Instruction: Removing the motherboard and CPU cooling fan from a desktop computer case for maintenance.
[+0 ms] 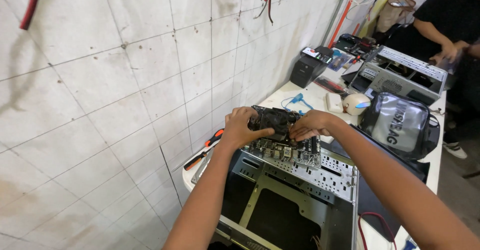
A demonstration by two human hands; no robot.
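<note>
Hands [243,126] [310,125] clasping motherboard [280,140], arms outstretched

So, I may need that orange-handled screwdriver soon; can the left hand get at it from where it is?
Probably yes: the screwdriver lies uncovered on the table edge just left of the left hand, though that hand now grips the circuit board.

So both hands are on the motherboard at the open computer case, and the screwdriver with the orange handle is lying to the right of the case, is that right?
Not quite. The head view shows the screwdriver lying left of the computer case, by the tiled wall. The rest holds: the left hand and right hand are both on the motherboard.
</note>
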